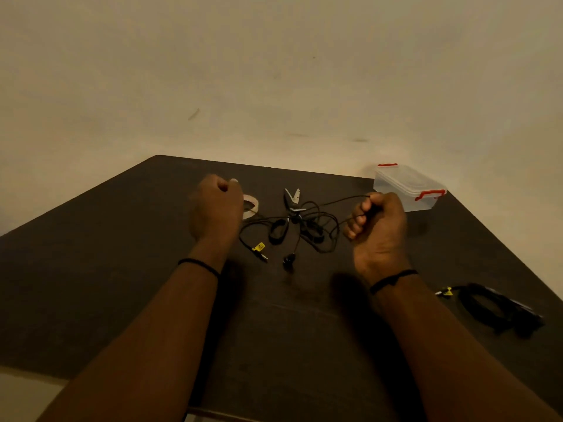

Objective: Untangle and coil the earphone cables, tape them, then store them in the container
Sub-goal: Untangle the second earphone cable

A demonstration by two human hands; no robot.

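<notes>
Coiled earphones [499,309] near table [122,269] right edge; right hand [377,226] grips tangled cable [307,220], left hand [216,205] possibly too.

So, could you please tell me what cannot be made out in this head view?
- Left hand: its back hides whether the fingers hold cable.
- Tape roll: partly behind the left hand.
- Scissors: handles lost among the tangled earphone cable.
- Coiled earphones: blurred, so any tape is unreadable.
- Container: contents unclear through cloudy plastic.

Right hand [376,226] grips tangled earphone cable [316,222]; left hand [217,205] fisted above table [122,269].
</notes>
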